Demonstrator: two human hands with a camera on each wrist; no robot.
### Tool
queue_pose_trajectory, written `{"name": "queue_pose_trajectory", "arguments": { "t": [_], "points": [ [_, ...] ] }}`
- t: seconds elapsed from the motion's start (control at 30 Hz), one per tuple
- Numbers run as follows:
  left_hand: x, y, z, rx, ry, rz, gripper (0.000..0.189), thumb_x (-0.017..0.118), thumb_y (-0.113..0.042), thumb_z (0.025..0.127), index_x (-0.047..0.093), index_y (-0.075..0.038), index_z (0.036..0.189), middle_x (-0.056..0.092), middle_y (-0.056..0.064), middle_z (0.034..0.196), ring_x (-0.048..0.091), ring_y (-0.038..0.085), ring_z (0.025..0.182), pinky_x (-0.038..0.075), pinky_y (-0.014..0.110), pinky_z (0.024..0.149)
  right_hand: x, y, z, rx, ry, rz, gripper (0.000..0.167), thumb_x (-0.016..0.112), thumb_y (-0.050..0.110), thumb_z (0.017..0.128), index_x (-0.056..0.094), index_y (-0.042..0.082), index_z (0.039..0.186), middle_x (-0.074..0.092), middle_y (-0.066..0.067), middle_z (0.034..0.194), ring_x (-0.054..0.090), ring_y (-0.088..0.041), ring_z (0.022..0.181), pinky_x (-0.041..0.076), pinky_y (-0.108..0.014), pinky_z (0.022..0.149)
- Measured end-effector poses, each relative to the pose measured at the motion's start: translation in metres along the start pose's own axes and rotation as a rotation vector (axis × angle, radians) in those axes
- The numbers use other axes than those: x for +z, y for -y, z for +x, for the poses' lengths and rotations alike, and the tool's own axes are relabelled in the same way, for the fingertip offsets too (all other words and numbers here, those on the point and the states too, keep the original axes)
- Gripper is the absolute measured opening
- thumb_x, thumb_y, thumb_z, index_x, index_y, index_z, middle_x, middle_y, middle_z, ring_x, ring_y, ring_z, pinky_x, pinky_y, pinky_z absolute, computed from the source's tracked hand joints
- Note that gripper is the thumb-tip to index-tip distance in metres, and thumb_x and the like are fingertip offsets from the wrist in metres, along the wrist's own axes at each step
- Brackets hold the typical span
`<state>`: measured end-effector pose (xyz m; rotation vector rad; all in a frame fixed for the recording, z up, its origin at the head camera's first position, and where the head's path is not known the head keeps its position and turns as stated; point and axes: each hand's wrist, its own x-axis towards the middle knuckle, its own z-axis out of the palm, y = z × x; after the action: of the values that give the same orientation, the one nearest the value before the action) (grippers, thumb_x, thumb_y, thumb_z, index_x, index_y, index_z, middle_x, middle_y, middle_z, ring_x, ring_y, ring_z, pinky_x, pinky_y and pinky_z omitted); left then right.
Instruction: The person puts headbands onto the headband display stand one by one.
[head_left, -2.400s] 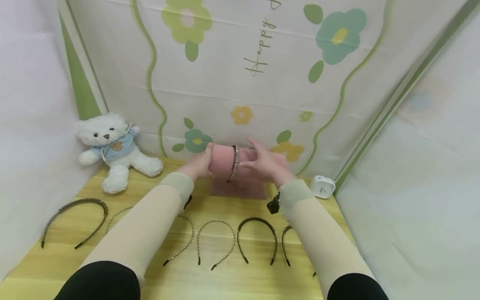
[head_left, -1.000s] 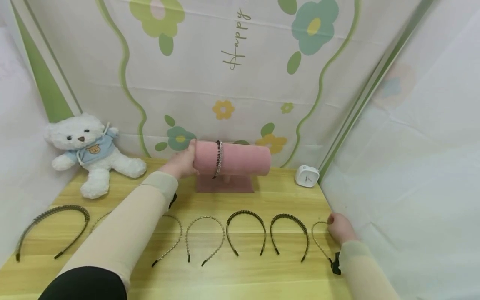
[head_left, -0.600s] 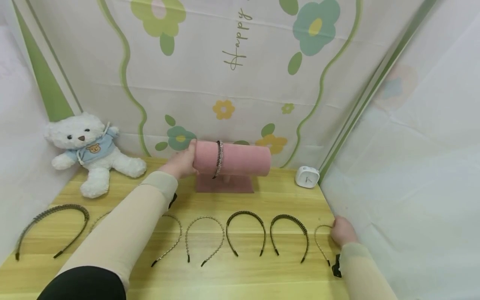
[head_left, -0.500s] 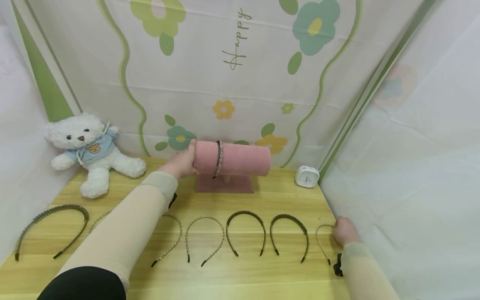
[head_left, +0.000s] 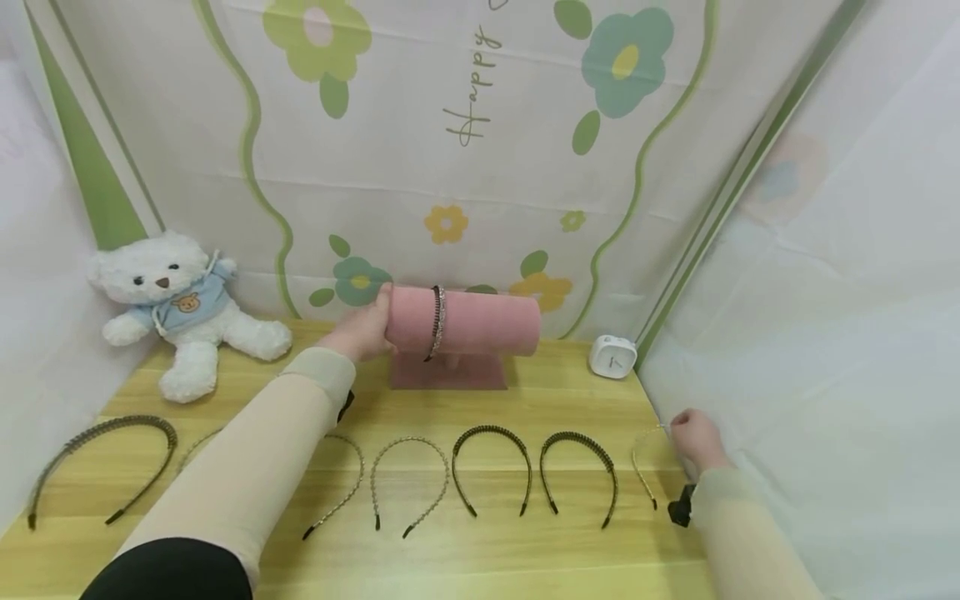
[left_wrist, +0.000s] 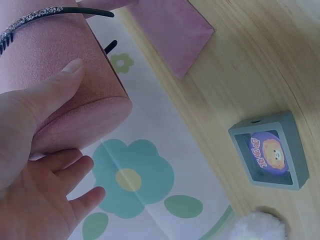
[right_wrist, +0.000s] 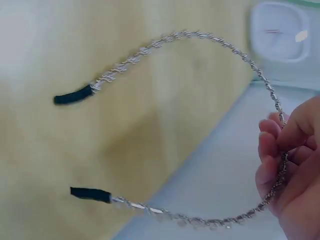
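My left hand (head_left: 358, 332) grips the left end of a pink, velvety roll-shaped display stand (head_left: 491, 325) at the table's back. Its thumb lies along the roll in the left wrist view. A black-toothed headband with sparkling stones (head_left: 438, 323) sits over the roll, left of its middle. Over the table's right edge, my right hand (head_left: 696, 437) pinches a thin, twisted, silvery headband (right_wrist: 247, 59) at the top of its arc. Both black-tipped ends (right_wrist: 74, 95) point away from the hand, over the table.
Several headbands lie in a row, among them a beaded one (head_left: 410, 438) and two dark coiled ones (head_left: 491, 428) (head_left: 577, 435). A white teddy bear (head_left: 187, 367) sits back left, a white clock (head_left: 612, 357) back right. A small grey box (left_wrist: 297, 165) shows in the left wrist view.
Earlier both hands were at the pink roll. The right hand has since gone to the rightmost headband, slid it right and lifted it slightly. The left hand stays on the roll.
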<state>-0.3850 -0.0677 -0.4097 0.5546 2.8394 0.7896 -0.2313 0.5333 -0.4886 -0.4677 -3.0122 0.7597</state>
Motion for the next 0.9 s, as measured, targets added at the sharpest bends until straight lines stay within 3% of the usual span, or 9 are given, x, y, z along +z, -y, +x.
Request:
{"name": "queue_pose_trajectory", "arguments": {
  "t": [0.13, 0.3, 0.37, 0.47, 0.53, 0.6, 0.7, 0.9],
  "points": [
    [0.0, 0.0, -0.001, -0.002, 0.001, -0.001, 0.123, 0.081, -0.012, 0.083, -0.02, -0.006, 0.154, 0.041, 0.028, 0.147, 0.061, 0.036, 0.104, 0.045, 0.049, 0.1, -0.02, 0.026, 0.009, 0.035, -0.001, 0.133, 0.035, 0.046, 0.012, 0.095, 0.061, -0.015, 0.113, 0.065, -0.018, 0.09, 0.056, -0.027, 0.079, 0.046, -0.036, 0.062],
    [-0.001, -0.002, -0.003, 0.003, -0.002, -0.001, 0.123, 0.081, -0.013, 0.083, -0.019, -0.005, 0.154, 0.038, 0.029, 0.148, 0.059, 0.039, 0.109, 0.043, 0.051, 0.102, -0.042, 0.062, 0.013, 0.095, 0.081, 0.289, 0.07, 0.037, 0.052, 0.103, 0.054, -0.009, 0.133, 0.057, -0.024, 0.108, 0.049, -0.024, 0.086, 0.043, -0.037, 0.071],
    [-0.002, -0.002, -0.003, 0.007, -0.003, 0.004, 0.122, 0.081, -0.013, 0.083, -0.018, -0.004, 0.154, 0.038, 0.03, 0.148, 0.058, 0.041, 0.111, 0.041, 0.052, 0.103, -0.044, 0.071, 0.015, 0.102, 0.106, 0.354, 0.077, 0.034, 0.06, 0.101, 0.053, -0.006, 0.137, 0.056, -0.019, 0.095, 0.046, -0.02, 0.076, 0.043, -0.036, 0.065],
    [-0.002, -0.001, -0.003, 0.007, -0.003, 0.011, 0.123, 0.081, -0.014, 0.083, -0.019, -0.004, 0.154, 0.039, 0.029, 0.147, 0.056, 0.042, 0.114, 0.04, 0.052, 0.105, -0.043, 0.084, 0.018, 0.085, 0.128, 0.485, 0.068, 0.037, 0.053, 0.103, 0.053, -0.005, 0.136, 0.05, -0.006, 0.071, 0.041, -0.011, 0.06, 0.041, -0.031, 0.056],
    [-0.002, -0.001, -0.004, 0.009, -0.004, 0.011, 0.122, 0.081, -0.015, 0.083, -0.018, -0.003, 0.154, 0.039, 0.03, 0.147, 0.056, 0.042, 0.114, 0.039, 0.052, 0.105, -0.04, 0.093, 0.02, 0.069, 0.133, 0.588, 0.056, 0.04, 0.043, 0.106, 0.055, -0.004, 0.131, 0.041, 0.003, 0.064, 0.036, -0.009, 0.051, 0.045, -0.029, 0.054],
    [-0.003, -0.001, -0.004, 0.01, -0.008, 0.009, 0.122, 0.081, -0.015, 0.083, -0.017, -0.003, 0.154, 0.041, 0.03, 0.146, 0.056, 0.042, 0.114, 0.04, 0.052, 0.104, -0.035, 0.103, 0.022, 0.056, 0.145, 0.672, 0.044, 0.042, 0.035, 0.107, 0.057, -0.004, 0.123, 0.047, 0.003, 0.068, 0.045, -0.007, 0.056, 0.054, -0.029, 0.064],
    [-0.003, -0.001, -0.004, 0.009, -0.01, 0.006, 0.123, 0.081, -0.014, 0.082, -0.017, -0.003, 0.154, 0.043, 0.029, 0.144, 0.058, 0.041, 0.112, 0.041, 0.052, 0.103, -0.028, 0.114, 0.026, 0.043, 0.179, 0.763, 0.033, 0.043, 0.028, 0.108, 0.059, 0.0, 0.112, 0.056, -0.001, 0.078, 0.055, -0.009, 0.065, 0.057, -0.035, 0.079],
    [-0.002, -0.002, -0.004, 0.005, -0.007, 0.014, 0.122, 0.081, -0.014, 0.083, -0.017, -0.003, 0.154, 0.041, 0.03, 0.146, 0.056, 0.041, 0.116, 0.04, 0.052, 0.104, -0.018, 0.133, 0.031, 0.044, 0.237, 0.893, 0.024, 0.044, 0.022, 0.107, 0.055, 0.001, 0.11, 0.055, 0.0, 0.079, 0.054, -0.008, 0.066, 0.056, -0.037, 0.085]
  ]
}}
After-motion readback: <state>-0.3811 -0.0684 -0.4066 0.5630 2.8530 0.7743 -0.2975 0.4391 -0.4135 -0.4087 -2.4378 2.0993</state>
